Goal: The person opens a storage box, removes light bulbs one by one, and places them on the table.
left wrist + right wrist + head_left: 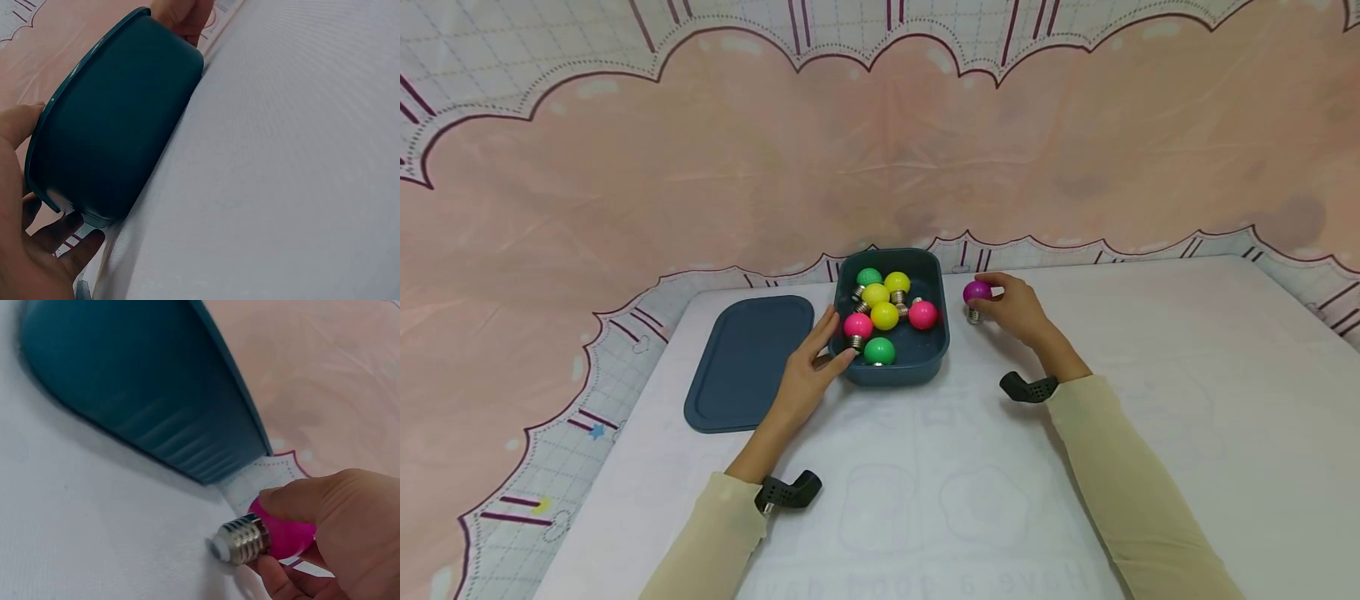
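My right hand [1017, 307] holds a purple bulb [977, 291] just off the tub's 3 o'clock side, my thumb and fingers [294, 503] curled round its coloured globe; in the right wrist view its metal screw base [240, 539] points down at the white table [1150, 400], touching it or very nearly, I cannot tell which. My left hand [811, 367] rests against the dark blue tub [925, 354] at about its 8 o'clock corner, fingers [831, 327] straight and relaxed along the wall with the thumb [841, 358] at the near edge; the left wrist view shows my palm [19, 187] beside the rim and fingertips [75, 244] under the lip, not clenched. Inside the tub lie seven bulbs: a green one [869, 277] at 12 o'clock, three yellow ones [884, 315] clustered in the middle, a pink one [922, 314] at 3 o'clock, another pink one [857, 325] at 9 o'clock close to my left fingertips, and a second green one [878, 351] at 6 o'clock. The matching blue lid [748, 362] lies flat on the table at the tub's 9 o'clock, just beside it, partly under my left wrist. A pink scalloped cloth [880, 150] hangs behind the table at 12 o'clock
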Demonstrator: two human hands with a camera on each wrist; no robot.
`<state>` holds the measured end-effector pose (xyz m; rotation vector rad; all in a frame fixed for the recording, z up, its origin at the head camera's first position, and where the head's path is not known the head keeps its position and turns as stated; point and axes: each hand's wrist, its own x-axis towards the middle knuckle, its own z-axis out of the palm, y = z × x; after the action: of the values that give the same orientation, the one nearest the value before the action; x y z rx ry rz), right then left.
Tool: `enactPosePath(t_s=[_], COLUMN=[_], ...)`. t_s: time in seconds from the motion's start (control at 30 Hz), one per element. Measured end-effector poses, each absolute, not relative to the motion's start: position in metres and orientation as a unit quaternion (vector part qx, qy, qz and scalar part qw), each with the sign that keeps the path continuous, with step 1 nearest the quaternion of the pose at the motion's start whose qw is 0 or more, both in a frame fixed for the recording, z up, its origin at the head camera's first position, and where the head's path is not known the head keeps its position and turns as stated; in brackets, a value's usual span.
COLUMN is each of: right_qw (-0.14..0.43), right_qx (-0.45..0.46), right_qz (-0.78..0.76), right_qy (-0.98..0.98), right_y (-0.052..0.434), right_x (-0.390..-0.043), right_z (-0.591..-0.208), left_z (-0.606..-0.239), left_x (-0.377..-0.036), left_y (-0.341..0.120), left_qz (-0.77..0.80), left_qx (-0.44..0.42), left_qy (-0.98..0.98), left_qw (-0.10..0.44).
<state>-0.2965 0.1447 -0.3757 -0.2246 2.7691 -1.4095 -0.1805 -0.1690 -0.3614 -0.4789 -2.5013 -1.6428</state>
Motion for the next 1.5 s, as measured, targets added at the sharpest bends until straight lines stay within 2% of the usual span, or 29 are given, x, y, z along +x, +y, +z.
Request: enactPosePath(t_s=[0.47,1.5], right_qw=[-0.039,-0.034], right_qx=[-0.077,-0.069], right_qz=[-0.456,-0.439], right_qy=[0.886,0.895], right_y=[0.142,0.138], right_x=[-0.303,-0.298], right_z=[-0.396,-0.398], left_z=[-0.362,-0.362], left_x=[-0.181,-0.181], left_y=[-0.169,-0.169], left_qz=[-0.543,-0.543], left_qx=[-0.158,-0.158], left_qy=[-0.823,-0.823], left_qw=[0.058,0.056])
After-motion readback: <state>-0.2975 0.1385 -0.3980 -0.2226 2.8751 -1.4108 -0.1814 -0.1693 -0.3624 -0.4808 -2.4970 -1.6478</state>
